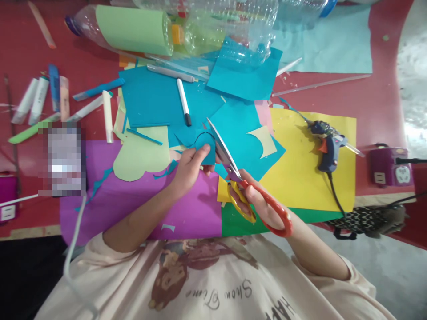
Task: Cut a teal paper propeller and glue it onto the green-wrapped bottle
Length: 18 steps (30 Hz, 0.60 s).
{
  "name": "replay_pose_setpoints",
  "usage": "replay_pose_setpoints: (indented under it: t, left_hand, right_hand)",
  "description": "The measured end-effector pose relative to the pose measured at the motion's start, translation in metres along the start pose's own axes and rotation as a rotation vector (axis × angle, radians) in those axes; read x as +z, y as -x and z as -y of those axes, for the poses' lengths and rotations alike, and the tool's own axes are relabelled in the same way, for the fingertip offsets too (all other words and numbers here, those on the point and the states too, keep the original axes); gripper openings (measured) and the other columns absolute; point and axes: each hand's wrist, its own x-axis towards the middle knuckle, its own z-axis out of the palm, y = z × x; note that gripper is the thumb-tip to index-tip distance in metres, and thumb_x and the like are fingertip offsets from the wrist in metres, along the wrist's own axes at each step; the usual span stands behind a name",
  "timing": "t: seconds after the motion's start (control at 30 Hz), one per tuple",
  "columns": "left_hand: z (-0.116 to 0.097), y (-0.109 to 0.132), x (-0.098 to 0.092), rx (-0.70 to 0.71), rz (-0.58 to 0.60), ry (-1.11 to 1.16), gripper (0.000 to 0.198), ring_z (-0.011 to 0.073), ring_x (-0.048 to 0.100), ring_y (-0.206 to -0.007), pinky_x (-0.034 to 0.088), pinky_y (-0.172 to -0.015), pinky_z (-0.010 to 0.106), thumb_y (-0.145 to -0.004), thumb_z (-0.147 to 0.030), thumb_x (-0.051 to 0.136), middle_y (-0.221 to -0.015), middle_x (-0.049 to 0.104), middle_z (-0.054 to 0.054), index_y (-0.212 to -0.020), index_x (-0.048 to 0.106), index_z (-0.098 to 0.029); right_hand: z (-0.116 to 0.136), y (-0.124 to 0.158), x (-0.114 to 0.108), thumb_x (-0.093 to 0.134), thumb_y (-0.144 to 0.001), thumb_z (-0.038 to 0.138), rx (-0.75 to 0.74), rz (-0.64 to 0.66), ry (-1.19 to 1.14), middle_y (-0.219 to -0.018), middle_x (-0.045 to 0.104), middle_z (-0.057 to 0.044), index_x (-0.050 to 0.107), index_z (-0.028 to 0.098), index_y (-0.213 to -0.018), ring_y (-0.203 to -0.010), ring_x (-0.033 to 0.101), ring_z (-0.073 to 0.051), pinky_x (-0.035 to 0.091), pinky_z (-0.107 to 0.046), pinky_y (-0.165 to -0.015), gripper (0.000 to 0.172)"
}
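My left hand pinches a small piece of blue paper with a dark line drawn on it, held just above the table. My right hand grips scissors with red and yellow handles; the blades point up and left, and their edge meets the right side of the blue piece. Under both hands lie a purple sheet, a yellow sheet and a green sheet. More blue sheets lie behind the hands.
A glue gun with a black cord rests on the yellow sheet. A marker lies on the blue sheets. Clear plastic bottles, one wrapped in green paper, lie at the back. Markers and glue sticks are at the left, a purple socket box at the right.
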Motion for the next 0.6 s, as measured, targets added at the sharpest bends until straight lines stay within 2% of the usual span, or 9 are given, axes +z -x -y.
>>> replay_pose_setpoints:
  t: [0.17, 0.5, 0.6]
  left_hand:
    - [0.0009, 0.0010, -0.0004, 0.001, 0.001, -0.007, 0.045, 0.0101, 0.050, -0.044, 0.041, -0.047, 0.023, -0.082, -0.057, 0.054, -0.048, 0.057, 0.000, -0.059, 0.060, -0.019]
    - [-0.0007, 0.0000, -0.0015, 0.022, 0.015, 0.015, 0.046, 0.0085, 0.049, -0.041, 0.042, -0.045, 0.021, -0.079, -0.058, 0.058, -0.045, 0.054, -0.002, -0.056, 0.059, -0.018]
    - [0.0004, -0.0008, -0.0025, 0.031, 0.011, 0.025, 0.044, 0.0078, 0.049, -0.041, 0.042, -0.044, 0.021, -0.079, -0.056, 0.058, -0.049, 0.057, -0.001, -0.056, 0.059, -0.018]
  right_hand:
    - [-0.0027, -0.0008, -0.0010, 0.046, -0.084, 0.076, -0.017, 0.010, -0.023, -0.058, 0.038, 0.008, 0.047, 0.024, -0.106, -0.042, 0.030, -0.009, 0.025, -0.026, -0.039, 0.056]
    - [-0.0038, 0.0005, -0.0047, 0.048, -0.082, 0.077, 0.010, 0.021, -0.034, -0.060, 0.033, 0.009, 0.045, 0.024, -0.102, -0.043, 0.026, -0.008, 0.021, -0.024, -0.036, 0.057]
    - [-0.0069, 0.0024, -0.0070, 0.046, -0.084, 0.076, 0.008, 0.015, -0.010, -0.062, 0.031, 0.008, 0.046, 0.024, -0.101, -0.045, 0.025, -0.008, 0.020, -0.024, -0.037, 0.054]
